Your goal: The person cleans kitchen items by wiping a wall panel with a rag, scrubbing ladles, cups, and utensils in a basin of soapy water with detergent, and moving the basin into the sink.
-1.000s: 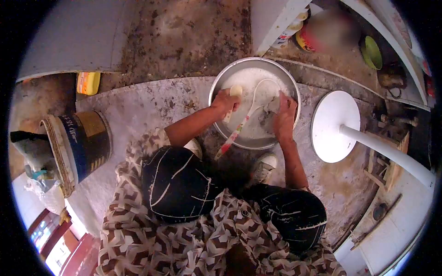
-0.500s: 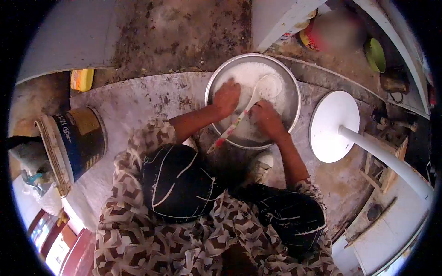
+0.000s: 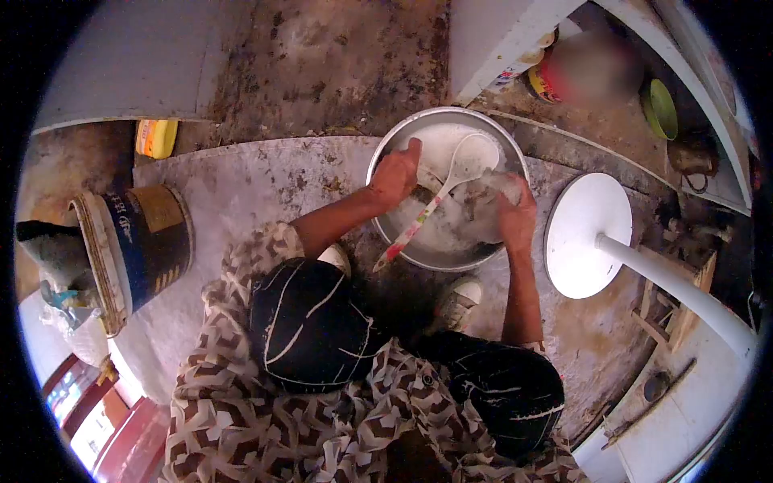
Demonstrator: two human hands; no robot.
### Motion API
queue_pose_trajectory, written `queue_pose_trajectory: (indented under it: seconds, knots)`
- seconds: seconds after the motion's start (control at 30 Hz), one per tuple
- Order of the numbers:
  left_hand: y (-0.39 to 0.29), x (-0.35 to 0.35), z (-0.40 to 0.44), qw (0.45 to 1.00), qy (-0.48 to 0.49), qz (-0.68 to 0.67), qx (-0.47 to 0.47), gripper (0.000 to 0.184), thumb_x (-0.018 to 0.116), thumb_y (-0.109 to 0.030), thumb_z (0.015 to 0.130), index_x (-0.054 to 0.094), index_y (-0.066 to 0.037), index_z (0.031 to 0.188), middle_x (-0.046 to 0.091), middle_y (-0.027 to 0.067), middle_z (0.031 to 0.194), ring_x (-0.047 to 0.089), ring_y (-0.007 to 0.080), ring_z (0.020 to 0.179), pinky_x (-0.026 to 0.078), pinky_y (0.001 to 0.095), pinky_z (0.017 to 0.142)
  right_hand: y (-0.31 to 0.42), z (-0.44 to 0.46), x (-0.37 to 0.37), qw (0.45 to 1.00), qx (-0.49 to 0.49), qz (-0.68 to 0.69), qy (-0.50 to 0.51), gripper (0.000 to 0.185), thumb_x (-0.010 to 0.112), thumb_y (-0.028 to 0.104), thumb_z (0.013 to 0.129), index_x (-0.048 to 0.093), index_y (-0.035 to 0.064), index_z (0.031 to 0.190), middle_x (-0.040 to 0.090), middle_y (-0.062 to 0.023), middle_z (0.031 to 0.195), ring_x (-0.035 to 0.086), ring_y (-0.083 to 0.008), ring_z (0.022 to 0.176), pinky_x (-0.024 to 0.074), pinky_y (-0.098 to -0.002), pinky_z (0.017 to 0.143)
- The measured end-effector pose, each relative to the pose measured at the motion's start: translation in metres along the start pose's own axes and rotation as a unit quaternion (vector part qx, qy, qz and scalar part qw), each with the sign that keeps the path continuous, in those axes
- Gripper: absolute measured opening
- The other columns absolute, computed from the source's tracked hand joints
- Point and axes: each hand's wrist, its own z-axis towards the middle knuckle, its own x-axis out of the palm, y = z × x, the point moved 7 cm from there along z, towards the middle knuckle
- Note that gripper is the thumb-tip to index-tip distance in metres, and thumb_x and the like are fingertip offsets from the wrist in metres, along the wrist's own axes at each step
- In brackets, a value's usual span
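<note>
A round metal basin [image 3: 522, 161] with foamy water stands on the floor in front of my feet. Across it leans a white ladle [image 3: 471, 158] with a flowered handle that rests on the near rim. My left hand [image 3: 395, 173] is closed at the basin's left side, and what it grips is hidden. At the right side my right hand [image 3: 517, 211] has its fingers closed on a wet greyish cloth [image 3: 501, 187], which hangs toward the foam.
A white round plate on a pole [image 3: 589, 235] stands right of the basin. On the left lie a large bucket [image 3: 153, 245] and a yellow container [image 3: 157, 138]. A green bowl [image 3: 660, 109] and a wooden frame [image 3: 680, 302] are at the right.
My right hand has moved right and up from the middle of the basin, with the cloth now showing in it. My left hand remains at the left side, its fingers now curled.
</note>
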Motion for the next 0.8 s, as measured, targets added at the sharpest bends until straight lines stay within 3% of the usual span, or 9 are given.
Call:
queue_pose_trajectory:
  seconds: [0.07,0.2,0.3,0.37,0.47,0.6,0.7,0.77,0.8]
  knots:
    - [-0.005,-0.005,0.005,0.999,-0.007,0.007,0.044,0.028,0.05,-0.003,0.075,0.043,0.003,0.101,0.056,0.0252,0.076,0.057,0.0417,0.069,0.045,0.0479,0.059,-0.004,0.005,-0.008,0.999,0.033,0.005,-0.006,0.029,0.061,0.011,0.077,0.056,0.0022,0.104,0.06,-0.0076,0.095,0.056,-0.0164,0.083,0.0441,-0.0272,0.076]
    - [-0.016,-0.021,0.004,0.998,0.002,-0.019,0.06,0.028,0.05,-0.01,0.079,0.045,0.0,0.105,0.057,0.0228,0.08,0.057,0.039,0.073,0.045,0.0466,0.067,-0.028,0.005,0.017,0.973,0.153,0.14,0.097,0.027,0.058,0.009,0.079,0.057,0.004,0.106,0.06,-0.0046,0.092,0.056,-0.012,0.079,0.0462,-0.0254,0.071]
    - [-0.019,-0.035,0.007,0.994,-0.066,-0.069,0.055,0.02,0.052,-0.014,0.082,0.053,-0.001,0.098,0.059,0.0185,0.084,0.059,0.0327,0.074,0.047,0.0398,0.066,-0.023,-0.003,0.041,0.94,0.154,0.234,0.194,0.036,0.06,0.021,0.078,0.054,0.0044,0.109,0.06,-0.0137,0.098,0.056,-0.0237,0.087,0.0441,-0.0332,0.078]
    - [-0.027,-0.053,0.009,0.98,-0.133,-0.122,0.08,0.019,0.052,-0.015,0.084,0.055,-0.002,0.096,0.06,0.0168,0.084,0.061,0.0269,0.073,0.048,0.0352,0.063,-0.023,-0.004,0.046,0.949,0.129,0.2,0.208,0.035,0.059,0.019,0.078,0.053,0.0045,0.109,0.06,-0.0123,0.099,0.057,-0.0217,0.088,0.0453,-0.0322,0.076]
    - [-0.021,-0.044,0.019,0.939,-0.023,-0.343,0.006,0.021,0.052,-0.018,0.085,0.056,-0.002,0.098,0.061,0.0127,0.08,0.061,0.0179,0.067,0.048,0.0288,0.056,-0.025,-0.007,0.042,0.929,0.171,0.268,0.189,0.035,0.058,0.017,0.079,0.052,0.0036,0.11,0.059,-0.0116,0.102,0.057,-0.0208,0.089,0.0466,-0.0315,0.075]
    - [-0.024,-0.036,0.019,0.948,0.038,-0.316,-0.025,0.018,0.052,-0.016,0.086,0.055,-0.001,0.094,0.06,0.0091,0.072,0.059,0.0144,0.059,0.048,0.0279,0.052,-0.029,-0.006,0.026,0.839,0.297,0.449,0.079,0.036,0.056,0.017,0.08,0.05,0.0021,0.112,0.056,-0.0124,0.108,0.057,-0.0212,0.092,0.0468,-0.0318,0.077]
    - [-0.035,-0.033,0.016,0.969,0.048,-0.242,-0.031,0.017,0.051,-0.014,0.085,0.054,0.001,0.091,0.058,0.0107,0.068,0.059,0.0192,0.057,0.048,0.0319,0.052,-0.019,-0.002,0.032,0.782,0.338,0.502,0.144,0.036,0.056,0.016,0.079,0.05,0.0016,0.112,0.055,-0.0113,0.11,0.056,-0.0199,0.093,0.0455,-0.0305,0.08]
    - [-0.049,-0.028,0.016,0.977,0.036,-0.209,0.016,0.017,0.051,-0.012,0.082,0.053,0.002,0.091,0.056,0.0159,0.068,0.06,0.0268,0.061,0.047,0.0366,0.053,-0.022,0.011,0.054,0.884,0.208,0.357,0.22,0.037,0.05,0.007,0.079,0.05,0.0033,0.116,0.056,-0.0081,0.108,0.055,-0.017,0.095,0.0442,-0.0296,0.083]
    - [-0.056,-0.025,0.013,0.964,0.08,-0.246,-0.061,0.019,0.052,-0.009,0.079,0.052,0.004,0.092,0.056,0.0175,0.07,0.059,0.0321,0.066,0.047,0.0383,0.055,-0.007,0.012,0.064,0.917,0.137,0.277,0.254,0.039,0.047,0.003,0.079,0.05,0.0042,0.118,0.056,-0.0065,0.107,0.054,-0.0156,0.096,0.0436,-0.0292,0.085]
